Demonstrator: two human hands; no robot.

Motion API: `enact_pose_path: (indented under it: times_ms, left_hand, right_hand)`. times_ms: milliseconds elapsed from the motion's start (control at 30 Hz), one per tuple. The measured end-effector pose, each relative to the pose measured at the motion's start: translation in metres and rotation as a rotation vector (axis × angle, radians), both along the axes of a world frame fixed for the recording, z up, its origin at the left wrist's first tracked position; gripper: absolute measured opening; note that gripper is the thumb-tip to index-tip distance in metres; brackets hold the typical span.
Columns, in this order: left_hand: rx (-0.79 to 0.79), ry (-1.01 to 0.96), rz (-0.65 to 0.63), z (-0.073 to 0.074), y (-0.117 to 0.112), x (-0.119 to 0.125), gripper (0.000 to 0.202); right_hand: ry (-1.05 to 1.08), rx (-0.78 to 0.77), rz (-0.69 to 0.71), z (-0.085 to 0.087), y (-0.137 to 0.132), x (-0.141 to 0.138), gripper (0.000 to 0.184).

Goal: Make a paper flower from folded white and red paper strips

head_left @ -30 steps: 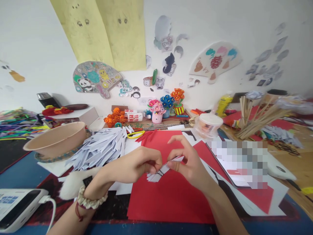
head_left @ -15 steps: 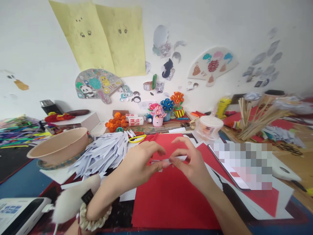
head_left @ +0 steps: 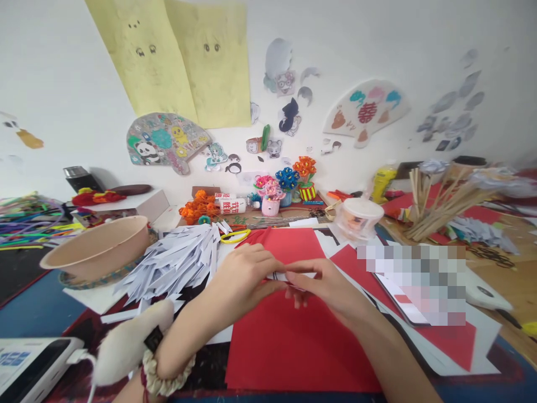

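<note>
A small piece of white paper [head_left: 278, 276] with dark marks on it is held at the centre of the view, over a large red sheet [head_left: 302, 347]. Clock directions are read from that paper, with twelve o'clock toward the wall [head_left: 444, 28]. Its left end is pinched between the thumb and fingers of the left hand [head_left: 249, 271], by which it is approached from eight o'clock. Its right end is gripped between the thumb and forefinger of the right hand [head_left: 323, 278], reached in from four o'clock; other fingertips of that hand are seen curled beneath, at about five o'clock. Much of the paper is hidden by the fingers, so its exact folds cannot be told.

A loose heap of white paper strips [head_left: 176, 260] is seen at nine o'clock, with a tan bowl [head_left: 96, 246] placed just beyond it. A yellow loop [head_left: 237, 237] is found between ten and eleven. Potted craft flowers [head_left: 271, 207] are lined up at twelve, near the wall. A white-lidded tub [head_left: 363, 210] and, farther out, a bundle of wooden sticks [head_left: 436, 204] are placed toward two. A partly blurred-out phone [head_left: 405, 302] is laid just past three. At eight, a white fluffy object [head_left: 134, 341] is seen beside the left wrist, on which a cream scrunchie [head_left: 165, 380] is worn.
</note>
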State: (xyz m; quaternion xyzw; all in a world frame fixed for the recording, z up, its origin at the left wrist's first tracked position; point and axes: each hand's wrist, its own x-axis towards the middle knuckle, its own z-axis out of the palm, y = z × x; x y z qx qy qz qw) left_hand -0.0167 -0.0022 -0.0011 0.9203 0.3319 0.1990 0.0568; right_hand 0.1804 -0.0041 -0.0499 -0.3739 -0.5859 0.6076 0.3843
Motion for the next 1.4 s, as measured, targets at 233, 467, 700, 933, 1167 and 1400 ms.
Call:
enact_pose_path:
  times_ms: [233,467,700,933,1167,1400]
  left_hand:
    - [-0.047,-0.02,-0.073,0.006,-0.002,-0.004,0.018]
    - [-0.016,0.001,-0.091,0.006,-0.002,-0.003,0.025]
    - [-0.03,0.012,-0.094,0.013,-0.002,-0.006,0.027]
    - [-0.239,-0.145,-0.001,0.012,0.003,-0.012,0.018]
    - [-0.363,-0.264,-0.011,0.01,0.002,-0.01,0.02]
    - [0.229,-0.353,0.166,-0.002,0.0,0.0,0.009]
  right_hand:
    - [0.091,-0.087,-0.03,-0.004,0.003,0.008,0.024]
    - [0.133,-0.126,-0.042,-0.003,0.001,0.007,0.026]
    - [0.121,-0.132,-0.01,-0.002,0.002,0.007,0.027]
    - [0.146,-0.161,0.018,-0.005,0.005,0.009,0.033]
    - [0.032,-0.053,0.111,0.004,-0.002,0.0,0.031]
    - [-0.031,0.173,-0.155,0.002,-0.003,-0.01,0.032]
